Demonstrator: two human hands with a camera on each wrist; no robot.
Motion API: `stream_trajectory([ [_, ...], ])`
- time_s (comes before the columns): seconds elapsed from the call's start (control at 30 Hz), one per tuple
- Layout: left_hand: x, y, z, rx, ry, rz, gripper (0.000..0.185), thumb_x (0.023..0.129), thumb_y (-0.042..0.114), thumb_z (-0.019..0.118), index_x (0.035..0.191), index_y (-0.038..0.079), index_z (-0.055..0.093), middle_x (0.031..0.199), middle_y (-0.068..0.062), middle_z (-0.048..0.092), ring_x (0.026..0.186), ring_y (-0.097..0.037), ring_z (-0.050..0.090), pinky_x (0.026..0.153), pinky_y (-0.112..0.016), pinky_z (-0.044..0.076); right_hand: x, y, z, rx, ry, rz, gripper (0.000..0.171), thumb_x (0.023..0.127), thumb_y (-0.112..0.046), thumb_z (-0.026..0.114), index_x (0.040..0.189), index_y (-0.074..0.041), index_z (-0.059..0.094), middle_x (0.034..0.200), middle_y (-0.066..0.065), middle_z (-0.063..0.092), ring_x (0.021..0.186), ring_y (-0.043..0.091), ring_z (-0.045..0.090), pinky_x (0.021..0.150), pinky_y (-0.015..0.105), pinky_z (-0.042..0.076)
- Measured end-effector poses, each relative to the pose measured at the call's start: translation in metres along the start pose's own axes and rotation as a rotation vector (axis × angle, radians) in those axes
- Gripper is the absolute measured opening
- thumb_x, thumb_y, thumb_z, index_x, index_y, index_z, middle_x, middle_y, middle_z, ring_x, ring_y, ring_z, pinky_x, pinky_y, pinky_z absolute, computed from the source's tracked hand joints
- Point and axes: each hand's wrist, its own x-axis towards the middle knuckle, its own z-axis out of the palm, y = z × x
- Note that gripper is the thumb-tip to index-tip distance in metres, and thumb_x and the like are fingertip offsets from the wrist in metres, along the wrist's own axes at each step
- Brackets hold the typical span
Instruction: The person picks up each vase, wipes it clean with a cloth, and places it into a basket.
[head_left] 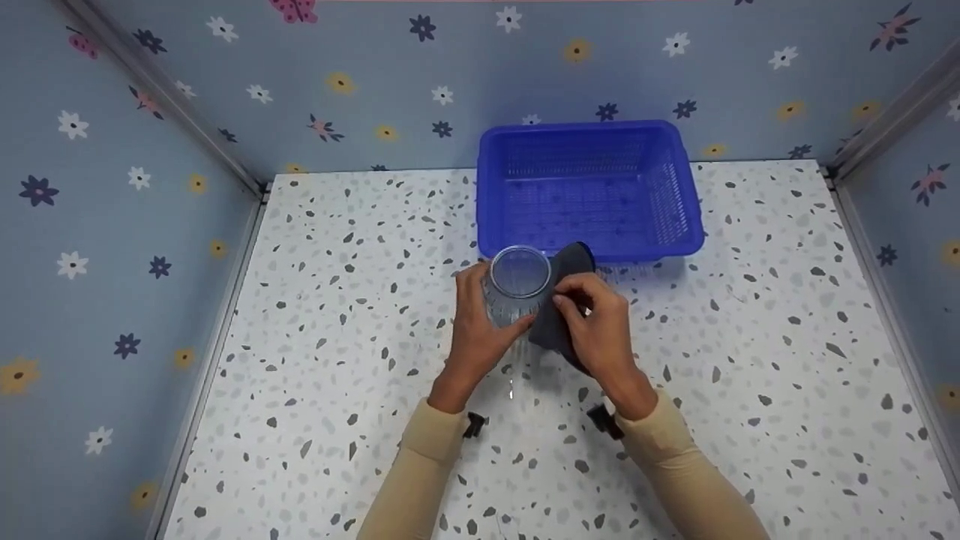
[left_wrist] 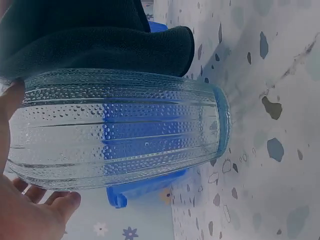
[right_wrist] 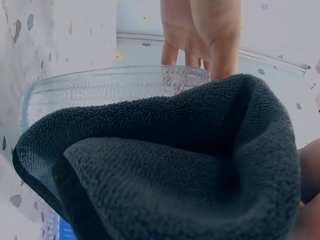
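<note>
Right above the middle of the speckled tabletop, the left hand curls its fingers round a clear ribbed glass, holding it tilted so that its open mouth faces up and away from the person. From the left wrist view the glass lies sideways across the frame, its dotted and grooved wall plain to see, with fingers wrapped under it. The right hand pinches a dark grey cloth and presses it against the right side of the glass, so cloth and glass touch. In the right wrist view the cloth is a thick terry fold filling most of the frame, with the rim of the glass just behind it and the left hand's fingers gripping from the far side. A blue plastic basket with slotted walls stands on the tabletop just beyond the hands, near the back wall. Both forearms wear beige sleeves. Flowered blue wall panels close in the tabletop on three sides.
</note>
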Motion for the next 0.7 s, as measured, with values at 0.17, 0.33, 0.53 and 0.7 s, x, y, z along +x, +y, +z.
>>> stream_trajectory([
  [0.17,0.0006,-0.0024,-0.0084,-0.071,-0.073,-0.001,0.076,0.094,0.028,0.081,0.152,0.004,0.038,0.166,-0.016,0.032,0.154,-0.031,0.034,0.121,-0.053,0.036,0.0008,0.0010,0.0009,0.035,0.008,0.017,0.005,0.095,0.007,0.073,0.099,0.004,0.074,0.099,0.015,0.073,0.092,0.028,0.073,0.081,0.020,0.056],
  [0.33,0.0012,-0.0016,-0.0085,-0.063,-0.049,-0.019,0.076,0.094,0.032,0.083,0.150,0.004,0.040,0.163,-0.014,0.042,0.150,-0.027,0.043,0.118,-0.050,0.041,0.0020,-0.0027,0.0002,0.043,0.000,0.020,0.011,0.092,0.007,0.077,0.103,0.005,0.076,0.102,0.015,0.074,0.091,0.026,0.074,0.079,0.019,0.057],
  [0.53,0.0001,0.0018,-0.0023,-0.038,0.039,-0.010,0.075,0.088,0.030,0.088,0.144,0.003,0.045,0.157,-0.015,0.049,0.145,-0.027,0.049,0.114,-0.049,0.046,0.0054,-0.0010,0.0032,-0.025,0.004,0.005,0.012,0.091,0.006,0.079,0.102,0.003,0.077,0.103,0.013,0.074,0.089,0.024,0.075,0.076,0.019,0.056],
  [0.7,0.0001,0.0029,-0.0012,-0.015,0.039,-0.015,0.085,0.088,0.033,0.089,0.153,0.006,0.042,0.156,-0.012,0.050,0.144,-0.025,0.050,0.113,-0.049,0.047,0.0052,0.0049,0.0044,-0.069,0.026,0.001,0.009,0.090,0.007,0.079,0.098,0.002,0.077,0.099,0.012,0.074,0.087,0.023,0.074,0.076,0.023,0.058],
])
